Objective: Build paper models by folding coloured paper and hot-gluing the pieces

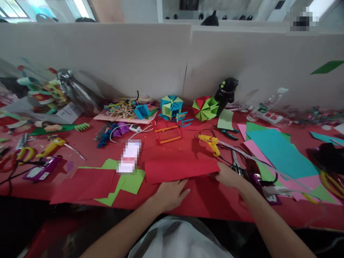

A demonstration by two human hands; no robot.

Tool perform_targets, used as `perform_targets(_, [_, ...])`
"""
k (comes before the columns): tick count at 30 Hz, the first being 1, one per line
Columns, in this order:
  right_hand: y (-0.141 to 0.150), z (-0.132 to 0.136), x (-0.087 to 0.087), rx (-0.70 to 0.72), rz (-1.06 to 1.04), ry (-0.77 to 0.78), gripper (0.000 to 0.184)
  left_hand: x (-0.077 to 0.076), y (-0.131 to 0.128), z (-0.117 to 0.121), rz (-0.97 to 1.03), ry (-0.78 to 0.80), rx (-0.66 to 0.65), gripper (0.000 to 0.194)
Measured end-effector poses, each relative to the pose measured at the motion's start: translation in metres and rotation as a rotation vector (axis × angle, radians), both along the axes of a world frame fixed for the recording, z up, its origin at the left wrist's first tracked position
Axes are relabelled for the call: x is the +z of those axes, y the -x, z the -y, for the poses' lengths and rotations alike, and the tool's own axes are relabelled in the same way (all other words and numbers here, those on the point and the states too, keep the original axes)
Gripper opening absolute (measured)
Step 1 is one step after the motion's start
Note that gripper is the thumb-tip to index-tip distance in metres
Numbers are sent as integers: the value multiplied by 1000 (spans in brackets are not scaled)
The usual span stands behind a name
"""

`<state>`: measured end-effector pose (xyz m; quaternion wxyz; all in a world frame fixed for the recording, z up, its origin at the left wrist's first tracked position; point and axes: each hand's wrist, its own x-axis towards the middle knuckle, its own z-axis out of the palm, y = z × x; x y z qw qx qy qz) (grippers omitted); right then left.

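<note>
A red sheet of paper [180, 170] is held slightly raised over the red table, its near edge facing me. At its lower edge my left hand [170, 195] holds it, some fingers hidden behind the paper and the thumb pointing right. My right hand [225, 175] grips the sheet's right end, with the fingertips partly out of sight under it. Just beyond lies a small frame of red and orange sticks [168, 135]. A yellow glue gun [211, 143] rests near the right end, and scissors [236, 163] lie among cables beside my right hand.
Red sheets [86, 184] and green sheets [134, 181] lie left, beside a phone [129, 156]. Blue paper [282, 152] tops a pile at right. Folded-paper wheels [172, 106], a black bottle [225, 94] and a clear bottle [267, 104] stand along the back partition [120, 61].
</note>
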<state>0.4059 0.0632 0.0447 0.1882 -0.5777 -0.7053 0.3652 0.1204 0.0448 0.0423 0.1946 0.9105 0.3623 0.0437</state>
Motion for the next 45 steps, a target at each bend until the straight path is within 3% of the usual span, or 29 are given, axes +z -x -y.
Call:
perform_targets(9, [0, 6, 1, 20, -4, 23, 36, 9, -4, -15, 31, 69, 111, 36])
perform_targets(14, [4, 26, 0, -32, 42, -23, 19, 12, -10, -25, -11, 82, 140, 37])
perform_targets(19, [17, 42, -7, -106, 109, -180, 17, 23, -18, -34, 3, 162, 100, 40])
perform_targets(24, [29, 42, -12, -96, 141, -176, 18, 31, -24, -38, -19, 149, 60, 44])
perform_targets(31, [31, 27, -3, -53, 90, -105, 17, 16, -27, -45, -10, 189, 64, 28])
perform_targets(36, [29, 19, -7, -77, 125, -75, 11, 3, -25, -43, 15, 236, 85, 31])
perform_targets(45, [29, 22, 0, -25, 175, -25, 10, 9, -26, -46, 38, 287, 77, 26])
